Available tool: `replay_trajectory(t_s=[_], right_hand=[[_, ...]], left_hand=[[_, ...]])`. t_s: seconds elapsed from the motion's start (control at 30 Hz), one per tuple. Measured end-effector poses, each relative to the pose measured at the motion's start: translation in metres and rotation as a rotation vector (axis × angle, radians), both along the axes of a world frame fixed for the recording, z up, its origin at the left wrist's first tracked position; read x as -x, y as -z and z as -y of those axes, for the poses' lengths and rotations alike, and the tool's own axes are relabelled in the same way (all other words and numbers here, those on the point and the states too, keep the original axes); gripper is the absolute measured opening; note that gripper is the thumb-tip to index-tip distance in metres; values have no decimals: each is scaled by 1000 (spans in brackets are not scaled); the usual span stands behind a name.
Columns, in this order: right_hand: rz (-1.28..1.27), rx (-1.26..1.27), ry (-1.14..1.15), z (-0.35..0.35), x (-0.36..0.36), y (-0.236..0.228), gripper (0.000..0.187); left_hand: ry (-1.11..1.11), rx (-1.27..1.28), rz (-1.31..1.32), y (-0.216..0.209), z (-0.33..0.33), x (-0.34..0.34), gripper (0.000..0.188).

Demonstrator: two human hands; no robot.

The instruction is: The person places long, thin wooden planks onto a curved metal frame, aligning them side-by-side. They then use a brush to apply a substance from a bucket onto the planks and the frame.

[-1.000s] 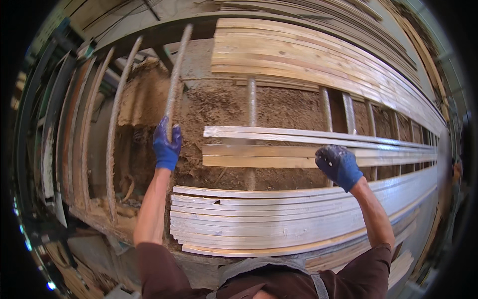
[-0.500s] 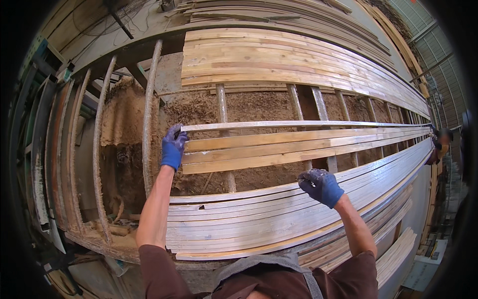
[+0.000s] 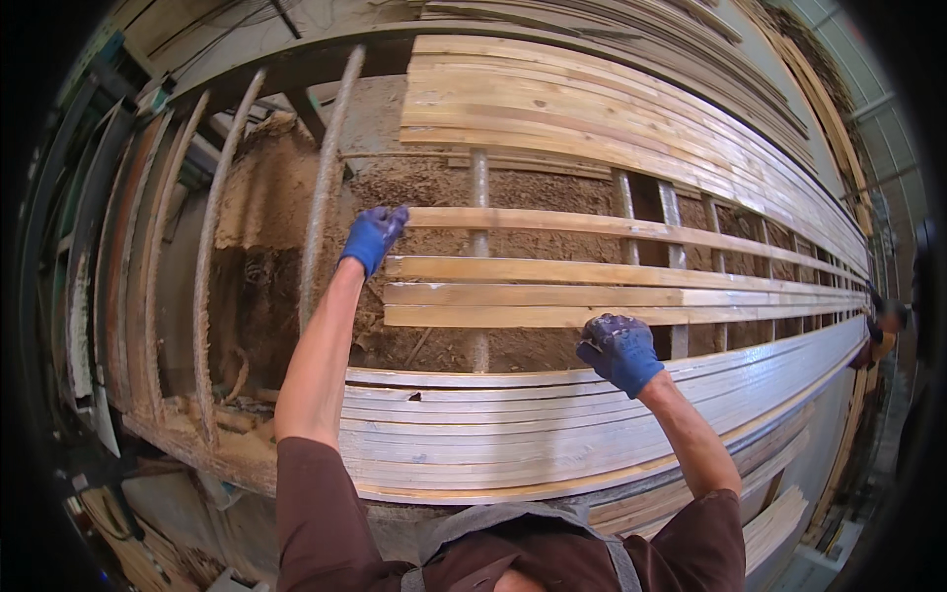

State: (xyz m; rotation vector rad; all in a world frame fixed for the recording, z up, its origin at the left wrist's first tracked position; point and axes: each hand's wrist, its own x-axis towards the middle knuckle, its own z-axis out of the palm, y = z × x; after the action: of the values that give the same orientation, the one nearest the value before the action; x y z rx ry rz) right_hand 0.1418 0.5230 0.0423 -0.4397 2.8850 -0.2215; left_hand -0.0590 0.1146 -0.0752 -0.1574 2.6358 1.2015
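My left hand [image 3: 373, 240], in a blue glove with dark-stained fingers, is closed on the near-left end of a long wooden strip [image 3: 552, 223], whose bare tan face shows. Closer to me lie several similar wooden strips [image 3: 513, 294], side by side with narrow gaps, across the metal bars. My right hand [image 3: 621, 355], gloved alike, is curled into a fist over the edge between these strips and the white-coated boards [image 3: 493, 424]. Whatever its fingers may hold is hidden.
Beyond the held strip lies a wide row of tan wooden strips [image 3: 552, 99]. Metal crossbars [image 3: 328, 178] of the rack span a bed of brown debris [image 3: 395, 185]. Another person [image 3: 881, 331] stands at the far right end. More planks lie along both sides.
My left hand has moved away from me with the strip, which has turned from its whitish narrow edge to its tan face. My right hand stays closed, shifted slightly left. The view has shifted.
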Motion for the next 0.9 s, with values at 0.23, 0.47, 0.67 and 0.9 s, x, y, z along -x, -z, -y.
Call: replay_trajectory(t_s=[0.23,0.47,0.67,0.9], right_hand=[[-92,2,-11,-12,46,39,20],[-191,119,7,-30,154,60,20],[-304,-68,124,-30,179,60,19],[-239,265,22,-37,69,3,23]], left_hand=[[91,25,39,-65,36,-20,36],[-62,-20,-221,-78,167,-144,25],[46,-243,116,-77,144,-270,39],[-234,-438,114,-10,107,-296,36]])
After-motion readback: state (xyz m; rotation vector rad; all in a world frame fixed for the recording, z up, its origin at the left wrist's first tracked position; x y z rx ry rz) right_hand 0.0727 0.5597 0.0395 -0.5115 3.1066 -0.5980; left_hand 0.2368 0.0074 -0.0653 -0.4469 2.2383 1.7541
